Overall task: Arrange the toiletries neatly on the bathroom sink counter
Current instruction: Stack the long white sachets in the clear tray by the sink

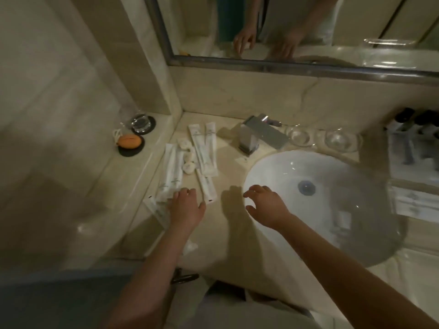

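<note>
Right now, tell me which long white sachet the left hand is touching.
The left hand rests on the near end of the leftmost sachet, left of the small round packets. The other sachets lie right of those packets, untouched.

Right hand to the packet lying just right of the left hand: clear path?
Probably yes. The right hand hovers open over the sink edge, and only bare counter lies between it and that white packet. The left hand rests beside the packet, not on it.

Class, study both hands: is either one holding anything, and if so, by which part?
Nothing is clearly held. The left hand lies flat on the near ends of the white sachets; the right hand hovers empty, fingers spread, over the sink rim.
</note>
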Tool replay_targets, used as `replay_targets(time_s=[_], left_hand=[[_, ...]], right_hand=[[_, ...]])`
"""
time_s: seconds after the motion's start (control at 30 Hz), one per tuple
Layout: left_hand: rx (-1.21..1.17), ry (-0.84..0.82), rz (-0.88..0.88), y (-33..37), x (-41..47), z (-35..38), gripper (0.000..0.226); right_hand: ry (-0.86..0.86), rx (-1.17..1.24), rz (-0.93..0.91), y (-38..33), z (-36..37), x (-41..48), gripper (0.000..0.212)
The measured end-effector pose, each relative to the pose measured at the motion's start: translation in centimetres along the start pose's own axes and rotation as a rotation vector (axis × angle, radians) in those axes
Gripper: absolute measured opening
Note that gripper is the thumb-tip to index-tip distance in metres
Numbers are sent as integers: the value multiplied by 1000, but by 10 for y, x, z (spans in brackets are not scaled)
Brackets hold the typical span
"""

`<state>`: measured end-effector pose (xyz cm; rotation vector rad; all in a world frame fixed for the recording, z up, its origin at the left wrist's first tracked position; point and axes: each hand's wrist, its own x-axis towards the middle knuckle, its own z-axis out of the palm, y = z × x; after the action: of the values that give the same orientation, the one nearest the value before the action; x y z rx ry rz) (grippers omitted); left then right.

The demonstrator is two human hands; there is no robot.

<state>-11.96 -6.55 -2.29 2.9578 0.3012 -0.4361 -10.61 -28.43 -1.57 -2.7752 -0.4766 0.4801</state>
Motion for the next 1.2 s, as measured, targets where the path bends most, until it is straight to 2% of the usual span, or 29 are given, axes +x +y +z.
replay_targets(time_s=[0.13, 0.3, 0.57, 0.67, 0.77, 0.87, 1.03, 1.13, 1.2], left_hand=[[-71, 7, -114, -46, 23, -12, 47], [-106, -25, -166, -79, 60, -22, 44], [-286, -107, -259, -91, 102, -25, 50], [-424, -113, -311, -89, 108, -22, 51], [-498, -164, -355, -90, 113, -20, 52], [-594, -214, -365, -93, 115, -22, 41], [-671, -130, -349, -91, 106, -31, 35], [-629, -52, -327, -87, 97, -40, 32], [-683, -30, -310, -83, 95, -42, 29]], right_hand=[[-81, -12, -29, -35, 6, 40, 43], [-153, -65, 12, -71, 12, 88, 45], [-65, -86, 262, -110, 35, 131, 44], [-15, -34, 341, -118, 43, 138, 35], [-28, 127, 430, -121, 47, 145, 33], [-41, 190, 480, -121, 47, 147, 34], [-11, 126, 448, -118, 44, 142, 22], [-4, 224, 473, -115, 38, 143, 22], [40, 313, 469, -113, 33, 141, 24]])
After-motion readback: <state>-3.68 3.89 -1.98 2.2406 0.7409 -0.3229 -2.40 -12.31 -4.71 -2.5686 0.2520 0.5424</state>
